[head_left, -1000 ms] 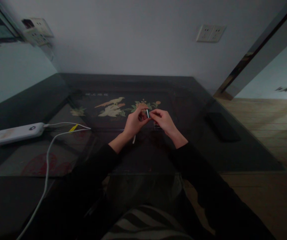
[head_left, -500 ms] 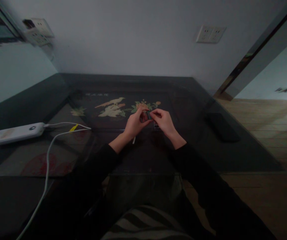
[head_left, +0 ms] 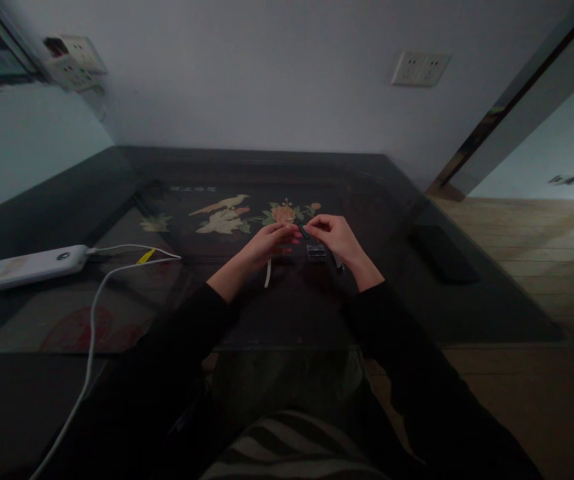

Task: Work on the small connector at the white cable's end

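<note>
My right hand [head_left: 335,235] pinches a small, thin dark strip [head_left: 303,232] between thumb and fingertips, over the middle of the dark table. What kind of piece it is, I cannot make out. My left hand [head_left: 269,243] is on the other side of the strip, its fingers stretched out and slightly apart; whether its fingertips touch the strip is unclear. Below the right hand lies a small block with shiny bars [head_left: 316,253]. Under the left hand a thin white stick [head_left: 267,273] shows, its upper part hidden.
A white power bank [head_left: 31,268] lies at the left, its white cable [head_left: 95,313] running off the table's front edge with a yellow tag [head_left: 146,256]. A dark phone-like slab [head_left: 445,255] lies at the right. Behind the glass-topped table [head_left: 277,313] stands a wall [head_left: 247,80].
My left fingers have come off the small piece and straightened, and that hand has moved slightly left. The right hand has shifted a little right, uncovering the small block below it.
</note>
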Demonstrator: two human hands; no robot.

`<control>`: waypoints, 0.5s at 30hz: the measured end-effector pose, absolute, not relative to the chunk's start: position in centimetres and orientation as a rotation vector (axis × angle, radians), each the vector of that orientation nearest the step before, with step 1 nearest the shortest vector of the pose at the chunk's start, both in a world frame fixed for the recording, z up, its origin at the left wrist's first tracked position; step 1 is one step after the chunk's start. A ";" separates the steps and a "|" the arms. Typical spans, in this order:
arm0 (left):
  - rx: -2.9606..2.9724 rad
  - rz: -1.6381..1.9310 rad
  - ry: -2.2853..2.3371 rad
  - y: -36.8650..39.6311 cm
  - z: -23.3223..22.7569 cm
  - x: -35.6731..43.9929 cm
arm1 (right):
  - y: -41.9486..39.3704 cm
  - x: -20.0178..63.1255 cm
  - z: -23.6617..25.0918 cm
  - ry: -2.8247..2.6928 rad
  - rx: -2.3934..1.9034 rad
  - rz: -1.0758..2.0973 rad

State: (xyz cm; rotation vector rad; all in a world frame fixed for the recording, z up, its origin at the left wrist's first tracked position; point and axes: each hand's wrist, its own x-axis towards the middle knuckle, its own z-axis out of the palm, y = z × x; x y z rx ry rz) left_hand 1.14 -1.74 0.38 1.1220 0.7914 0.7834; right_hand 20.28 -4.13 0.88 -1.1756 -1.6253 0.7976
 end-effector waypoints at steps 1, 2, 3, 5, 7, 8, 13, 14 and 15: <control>1.081 0.765 0.768 -1.8 0.5 1.1 | -4.2 20.3 1.0 -1.651 -1.153 0.821; 1.054 0.744 0.747 -1.9 0.6 1.0 | -4.3 20.4 1.1 -1.672 -1.136 0.846; 1.038 0.722 0.730 -2.0 0.7 0.9 | -4.3 20.4 1.2 -1.691 -1.126 0.871; 1.031 0.678 0.698 -2.0 0.8 0.7 | -4.5 20.5 1.4 -1.730 -1.118 0.919; 1.038 0.625 0.667 -1.8 0.7 0.5 | -4.6 20.6 1.7 -1.763 -1.112 0.949; 1.044 0.588 0.650 -1.7 0.7 0.4 | -4.7 20.7 1.8 -1.776 -1.105 0.957; 1.085 0.456 0.558 -1.3 0.2 0.1 | -4.8 20.7 2.0 -1.828 -1.033 1.000; 1.088 0.455 0.543 -1.3 0.1 0.1 | -4.8 20.7 2.0 -1.834 -1.021 1.019; 1.091 0.453 0.528 -1.3 0.1 0.1 | -4.9 20.7 2.0 -1.839 -1.012 1.043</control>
